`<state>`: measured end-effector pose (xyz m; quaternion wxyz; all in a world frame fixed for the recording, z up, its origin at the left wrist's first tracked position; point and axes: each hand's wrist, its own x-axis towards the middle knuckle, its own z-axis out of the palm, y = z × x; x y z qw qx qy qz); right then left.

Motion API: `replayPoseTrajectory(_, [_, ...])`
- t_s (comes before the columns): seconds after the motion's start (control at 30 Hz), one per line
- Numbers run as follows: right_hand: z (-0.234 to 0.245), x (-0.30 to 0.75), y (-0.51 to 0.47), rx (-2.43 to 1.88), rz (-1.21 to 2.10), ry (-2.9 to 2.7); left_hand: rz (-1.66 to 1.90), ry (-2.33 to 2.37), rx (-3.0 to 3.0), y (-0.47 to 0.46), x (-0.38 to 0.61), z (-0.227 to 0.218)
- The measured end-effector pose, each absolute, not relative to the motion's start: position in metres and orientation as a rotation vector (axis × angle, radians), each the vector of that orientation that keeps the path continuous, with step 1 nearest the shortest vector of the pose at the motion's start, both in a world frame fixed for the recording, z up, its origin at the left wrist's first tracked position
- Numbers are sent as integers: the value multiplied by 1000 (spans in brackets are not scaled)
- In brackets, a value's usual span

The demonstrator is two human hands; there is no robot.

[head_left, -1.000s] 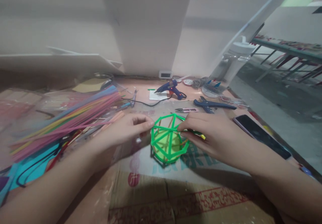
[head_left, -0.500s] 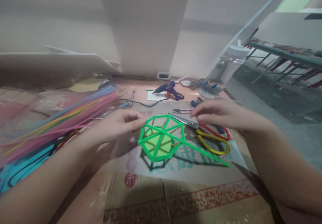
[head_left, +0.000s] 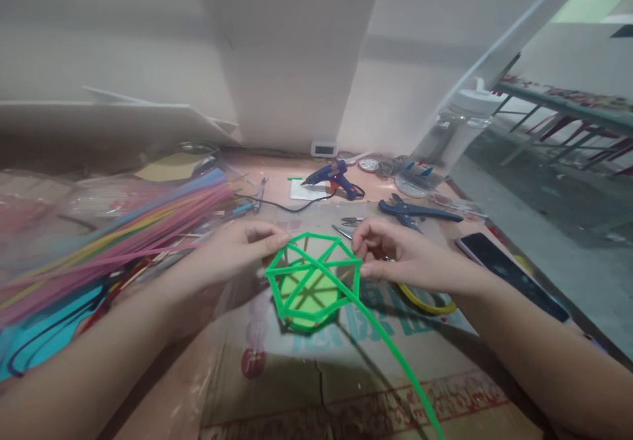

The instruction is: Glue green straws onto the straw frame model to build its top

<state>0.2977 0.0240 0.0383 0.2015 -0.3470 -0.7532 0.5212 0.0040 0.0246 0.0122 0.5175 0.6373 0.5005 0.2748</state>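
A green octagonal frame (head_left: 316, 265) of thin strips, with spokes crossing at its middle, is held above the cardboard mat. Beneath its spokes shows a flat yellow-green panel (head_left: 301, 288). One long green strip (head_left: 395, 341) trails from the frame toward the lower right. My left hand (head_left: 257, 241) pinches the frame's upper left edge between thumb and fingers. At the right edge, my right hand (head_left: 390, 252) is closed with thumb and fingertips on the frame. Partly hidden behind that hand are scissors, with a yellow handle (head_left: 428, 303) showing.
A blue glue gun (head_left: 329, 175) rests on a white tile (head_left: 299, 190). Blue cutters (head_left: 420, 212) and a phone (head_left: 512, 275) lie to the right. Coloured stems (head_left: 163, 222) are bundled at left. A clear bottle (head_left: 450, 140) stands at the back right.
My right hand has come down and left from above the scissors to grip the frame's right edge. The frame has turned, and its long strip now points further down.
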Motion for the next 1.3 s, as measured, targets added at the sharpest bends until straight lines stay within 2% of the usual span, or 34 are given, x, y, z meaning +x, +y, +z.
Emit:
replayPoseTrajectory(0.1, [42, 299, 21, -937, 1342, -2099, 676, 1189, 1453, 21, 6, 12])
replayPoseTrajectory(0.3, [61, 286, -3, -1007, 689, -2287, 713, 1221, 1384, 17, 8, 13])
replayPoseTrajectory(0.53, [72, 258, -23, -1084, 370, -2563, 661, 1131, 1566, 31, -1, 5])
replayPoseTrajectory(0.9, [68, 261, -24, -1079, 512, -2603, 775, 1137, 1428, 21, 7, 7])
replayPoseTrajectory(1.1, [69, 262, -25, -1066, 499, -2623, 748, 1126, 1518, 26, 4, 5])
replayPoseTrajectory(1.3, [81, 281, -7, -1079, 372, -2388, 828, 1161, 1496, 20, 9, 4])
